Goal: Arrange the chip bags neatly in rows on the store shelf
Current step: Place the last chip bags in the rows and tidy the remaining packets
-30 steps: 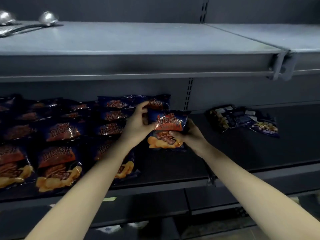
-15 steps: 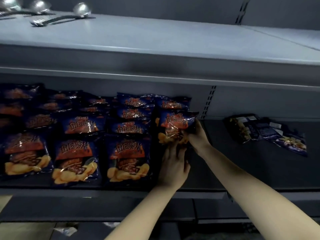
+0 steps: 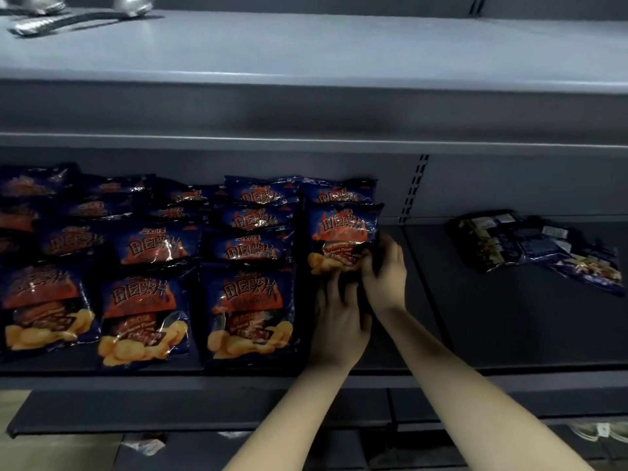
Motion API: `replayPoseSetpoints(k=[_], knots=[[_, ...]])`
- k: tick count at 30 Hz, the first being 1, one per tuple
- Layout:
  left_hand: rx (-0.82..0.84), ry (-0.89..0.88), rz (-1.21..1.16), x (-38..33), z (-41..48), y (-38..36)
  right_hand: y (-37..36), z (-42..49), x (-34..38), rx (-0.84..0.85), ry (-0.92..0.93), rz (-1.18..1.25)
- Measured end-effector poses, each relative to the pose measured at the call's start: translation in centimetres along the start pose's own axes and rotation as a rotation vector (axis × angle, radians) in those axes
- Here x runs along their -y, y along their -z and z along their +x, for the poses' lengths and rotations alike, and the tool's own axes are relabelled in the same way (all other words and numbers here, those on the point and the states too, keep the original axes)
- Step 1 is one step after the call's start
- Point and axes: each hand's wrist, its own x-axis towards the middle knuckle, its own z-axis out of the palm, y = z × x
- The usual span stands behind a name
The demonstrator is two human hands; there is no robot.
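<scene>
Several dark blue chip bags with red-orange print lie in overlapping rows (image 3: 249, 300) on the left part of the dark shelf (image 3: 509, 328). At the right end of these rows one chip bag (image 3: 343, 229) stands tilted against another bag behind it. My left hand (image 3: 338, 321) reaches up to its bottom edge, fingers touching the lower left corner. My right hand (image 3: 385, 271) grips the bag's lower right corner. Whether the left fingers pinch the bag is hidden by blur.
A loose pile of dark blue bags (image 3: 537, 246) lies face down on the shelf at the right. An upper grey shelf (image 3: 306, 56) overhangs, with metal ladles (image 3: 78, 15) at its left. A lower shelf edge (image 3: 204, 413) runs below.
The held bag has been set lower against the rear bag at the row's right end. My left hand went from the bag's top left to its bottom edge.
</scene>
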Motion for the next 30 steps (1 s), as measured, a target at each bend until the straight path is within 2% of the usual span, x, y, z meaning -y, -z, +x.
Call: replayPoseSetpoints(k=[7, 14, 17, 21, 25, 30], knots=[[-0.025, 0.019, -0.006, -0.1, 0.0, -0.2, -0.2, 0.1, -0.5, 0.029, -0.003, -0.021], [0.0, -0.011, -0.025, -0.2, -0.2, 0.1, 0.5, 0.2, 0.0, 0.008, -0.055, 0.086], [0.012, -0.044, -0.021, -0.4, -0.2, 0.3, 2.0, 0.0, 0.4, 0.046, 0.023, 0.11], [-0.015, -0.095, -0.072, -2.2, 0.6, -0.1, 6.5, 0.7, -0.9, 0.049, 0.186, -0.009], [-0.031, -0.189, -0.12, -7.1, 2.2, -1.7, 13.1, 2.6, -3.0, 0.028, 0.308, -0.185], [-0.005, -0.359, -0.175, -14.6, 4.3, -4.2, 21.3, 4.5, -6.5, -0.081, 0.253, -0.323]])
